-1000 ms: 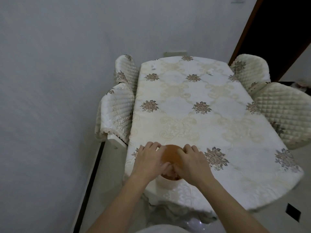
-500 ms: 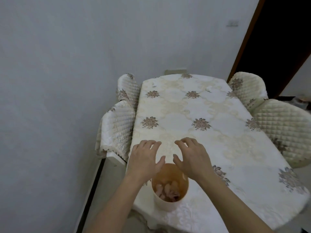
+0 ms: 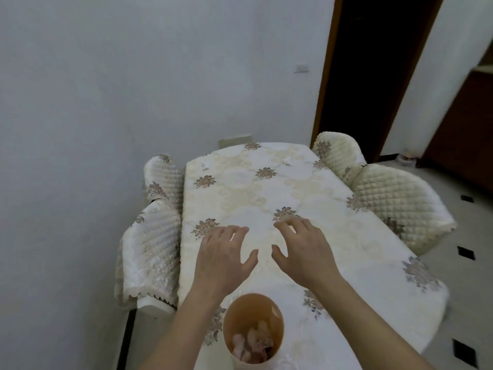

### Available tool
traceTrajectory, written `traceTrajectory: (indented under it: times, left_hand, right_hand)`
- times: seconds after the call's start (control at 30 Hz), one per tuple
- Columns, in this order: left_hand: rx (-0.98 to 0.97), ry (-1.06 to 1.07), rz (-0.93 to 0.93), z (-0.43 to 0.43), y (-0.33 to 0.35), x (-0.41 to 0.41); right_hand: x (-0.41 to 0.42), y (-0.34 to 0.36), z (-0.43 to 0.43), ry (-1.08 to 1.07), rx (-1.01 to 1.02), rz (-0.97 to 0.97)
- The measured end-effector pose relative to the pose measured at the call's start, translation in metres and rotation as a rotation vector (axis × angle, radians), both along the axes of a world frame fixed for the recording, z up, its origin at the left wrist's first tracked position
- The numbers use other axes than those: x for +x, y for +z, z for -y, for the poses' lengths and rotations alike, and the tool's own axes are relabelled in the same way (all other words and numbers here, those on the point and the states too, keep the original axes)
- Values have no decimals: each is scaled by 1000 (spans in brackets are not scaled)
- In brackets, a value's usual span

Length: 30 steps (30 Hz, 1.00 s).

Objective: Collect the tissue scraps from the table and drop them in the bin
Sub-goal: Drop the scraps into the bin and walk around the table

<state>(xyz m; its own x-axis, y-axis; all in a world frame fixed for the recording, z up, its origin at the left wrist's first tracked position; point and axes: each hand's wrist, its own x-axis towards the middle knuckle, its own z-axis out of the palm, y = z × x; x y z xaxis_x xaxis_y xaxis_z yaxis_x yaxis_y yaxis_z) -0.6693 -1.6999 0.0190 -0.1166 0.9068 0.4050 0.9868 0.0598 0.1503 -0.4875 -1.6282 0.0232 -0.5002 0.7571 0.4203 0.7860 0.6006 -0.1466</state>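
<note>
Cream table: one bin, two spread hands, four quilted chairs.

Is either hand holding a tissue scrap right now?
No, the left hand and right hand are spread open above the table, holding nothing.

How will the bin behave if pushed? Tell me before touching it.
The bin is probably light: it looks thin-walled, holding only tissue scraps. Tall and narrow, it may tip rather than slide on the tablecloth. It stands near the cloth's edge, so a shove could drop it.
</note>
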Motion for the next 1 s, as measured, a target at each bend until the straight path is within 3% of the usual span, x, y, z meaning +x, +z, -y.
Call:
traceTrajectory:
  times: [0.57,1.0]
  left_hand:
    - [-25,-629,72,-45,-30,160]
    - [-33,-853,67,-70,-47,314]
  right_hand:
    - [178,-33,86,-698,-11,-40]
    - [314,-54,104,-905,-47,-90]
